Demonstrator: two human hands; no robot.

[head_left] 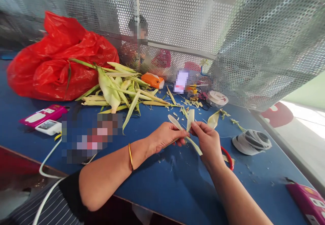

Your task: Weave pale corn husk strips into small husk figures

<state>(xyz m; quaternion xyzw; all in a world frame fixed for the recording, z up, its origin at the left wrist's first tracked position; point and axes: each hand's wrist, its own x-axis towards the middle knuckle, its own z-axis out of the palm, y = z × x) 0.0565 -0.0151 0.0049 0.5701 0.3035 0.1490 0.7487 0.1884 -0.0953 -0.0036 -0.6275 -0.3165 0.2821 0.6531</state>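
Between finger and thumb, my left hand (167, 136) pinches pale corn husk strips (194, 146) where they cross, their ends fanning out up and down to the right. My right hand (207, 143) is closed on the upright husk strip (191, 117) of the same bunch, its fingertips close to the left ones. The strips are held just above the blue table (162, 181). A red loop (230, 159) lies behind my right wrist, mostly hidden. Small husk scraps (193, 102) are scattered beyond my hands, and a loose curled husk (213, 120) rests to the right.
A pile of corn husks (110, 91) sits by a big red plastic bag (73, 59) at left. A thread spool (251, 142) and a magenta device (308, 199) are at right. A white cable (47, 157) crosses the front-left edge. Perforated metal panels (177, 18) stand behind.
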